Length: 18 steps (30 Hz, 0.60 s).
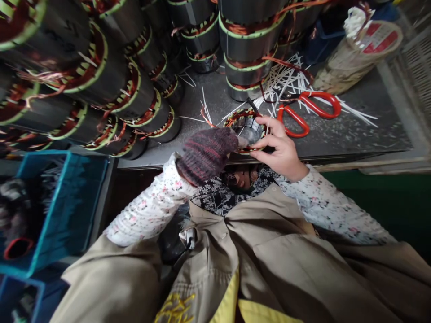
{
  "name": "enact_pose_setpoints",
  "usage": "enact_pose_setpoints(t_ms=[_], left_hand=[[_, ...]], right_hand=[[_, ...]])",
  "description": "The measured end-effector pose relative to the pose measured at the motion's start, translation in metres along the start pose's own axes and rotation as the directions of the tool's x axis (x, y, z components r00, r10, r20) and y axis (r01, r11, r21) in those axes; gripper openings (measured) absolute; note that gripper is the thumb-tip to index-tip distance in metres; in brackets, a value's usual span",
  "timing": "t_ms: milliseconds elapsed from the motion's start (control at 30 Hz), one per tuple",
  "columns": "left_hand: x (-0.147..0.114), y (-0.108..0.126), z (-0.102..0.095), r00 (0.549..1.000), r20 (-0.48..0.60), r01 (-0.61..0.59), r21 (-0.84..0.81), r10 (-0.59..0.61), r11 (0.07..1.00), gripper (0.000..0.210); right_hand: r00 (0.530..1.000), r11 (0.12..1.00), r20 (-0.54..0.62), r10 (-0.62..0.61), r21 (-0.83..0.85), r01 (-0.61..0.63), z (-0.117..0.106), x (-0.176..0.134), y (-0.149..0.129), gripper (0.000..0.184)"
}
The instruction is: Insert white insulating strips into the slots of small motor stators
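Two hands meet at one copper-wound ring [248, 127] by the near edge of the counter [357, 141], its opening facing up: the right hand [284, 150] grasps its right rim with bare fingers [269, 141]; the gloved left hand [209, 152] covers its near-left side, grip hidden.

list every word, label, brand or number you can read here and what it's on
No text reads clearly enough to quote.
Red-and-white label on the wrapped roll: print too small and blurred to read.
Dark marks on an upper-left metal core: too faint to read.
Yellow stitching on the beige garment: possibly characters, but I can't make them out.
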<state>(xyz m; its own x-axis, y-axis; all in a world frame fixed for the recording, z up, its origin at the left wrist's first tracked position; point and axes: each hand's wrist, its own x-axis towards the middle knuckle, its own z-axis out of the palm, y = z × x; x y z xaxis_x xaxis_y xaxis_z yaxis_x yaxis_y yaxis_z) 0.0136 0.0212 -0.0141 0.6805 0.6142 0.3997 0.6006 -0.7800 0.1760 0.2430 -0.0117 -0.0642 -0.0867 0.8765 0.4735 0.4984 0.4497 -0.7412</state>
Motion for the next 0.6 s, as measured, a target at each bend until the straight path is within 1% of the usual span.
enact_pose_setpoints(t_ms=[67,133,167,200,233,267,300,333,367,400,433,467,500,533,600], left_hand=[[-0.002,-0.003,-0.002,1.0,-0.004,0.017,-0.013,-0.017,1.0,0.028],[0.0,-0.007,-0.007,1.0,-0.019,0.015,-0.022,-0.015,1.0,0.028],[0.003,-0.011,-0.01,1.0,-0.023,-0.014,-0.036,0.013,0.999,0.027],[0.007,-0.016,-0.013,0.997,-0.013,-0.079,-0.058,0.079,0.995,0.027],[0.012,-0.021,-0.015,0.985,0.005,-0.173,-0.083,0.174,0.981,0.028],[0.017,-0.028,-0.016,0.958,0.028,-0.281,-0.114,0.286,0.953,0.028],[0.022,-0.033,-0.016,0.92,0.05,-0.378,-0.15,0.389,0.914,0.028],[0.026,-0.037,-0.013,0.884,0.06,-0.446,-0.185,0.463,0.876,0.026],[0.029,-0.039,-0.01,0.867,0.048,-0.477,-0.212,0.496,0.853,0.022],[0.031,-0.038,-0.005,0.873,0.014,-0.473,-0.225,0.488,0.852,0.018],[0.032,-0.035,0.001,0.891,-0.037,-0.449,-0.222,0.453,0.865,0.015],[0.031,-0.028,0.006,0.91,-0.094,-0.414,-0.196,0.403,0.889,0.014],[0.029,-0.02,0.012,0.924,-0.152,-0.373,-0.144,0.352,0.916,0.014],[0.027,-0.011,0.016,0.927,-0.203,-0.338,-0.084,0.316,0.938,0.016],[0.022,0.007,0.021,0.925,-0.262,-0.284,0.0,0.274,0.959,0.021]], right_hand=[[1.0,1.0,0.005,-0.014,-0.02,0.014,-0.001,-0.001,-0.005,0.005],[0.999,0.997,0.005,-0.043,-0.06,0.043,-0.008,-0.002,-0.01,0.004],[0.998,0.995,-0.018,-0.064,-0.08,0.062,-0.014,-0.002,-0.011,0.004],[0.995,0.993,-0.061,-0.074,-0.099,0.068,-0.021,-0.001,-0.01,0.005],[0.986,0.991,-0.147,-0.073,-0.12,0.055,-0.03,0.002,-0.006,0.007],[0.962,0.99,-0.266,-0.055,-0.142,0.018,-0.04,0.007,0.0,0.009],[0.917,0.986,-0.398,-0.026,-0.161,-0.041,-0.05,0.013,0.008,0.011],[0.852,0.978,-0.523,0.006,-0.176,-0.114,-0.062,0.022,0.019,0.011],[0.782,0.963,-0.622,0.038,-0.187,-0.195,-0.074,0.033,0.03,0.01],[0.727,0.941,-0.684,0.064,-0.201,-0.272,-0.086,0.044,0.042,0.008],[0.702,0.914,-0.708,0.079,-0.228,-0.334,-0.098,0.055,0.054,0.006],[0.71,0.886,-0.699,0.09,-0.269,-0.377,-0.109,0.066,0.064,0.005],[0.734,0.861,-0.673,0.091,-0.317,-0.398,-0.118,0.075,0.072,0.006],[0.768,0.839,-0.634,0.093,-0.365,-0.403,-0.127,0.082,0.078,0.007],[0.833,0.818,-0.545,0.092,-0.436,-0.375,-0.138,0.089,0.085,0.01]])
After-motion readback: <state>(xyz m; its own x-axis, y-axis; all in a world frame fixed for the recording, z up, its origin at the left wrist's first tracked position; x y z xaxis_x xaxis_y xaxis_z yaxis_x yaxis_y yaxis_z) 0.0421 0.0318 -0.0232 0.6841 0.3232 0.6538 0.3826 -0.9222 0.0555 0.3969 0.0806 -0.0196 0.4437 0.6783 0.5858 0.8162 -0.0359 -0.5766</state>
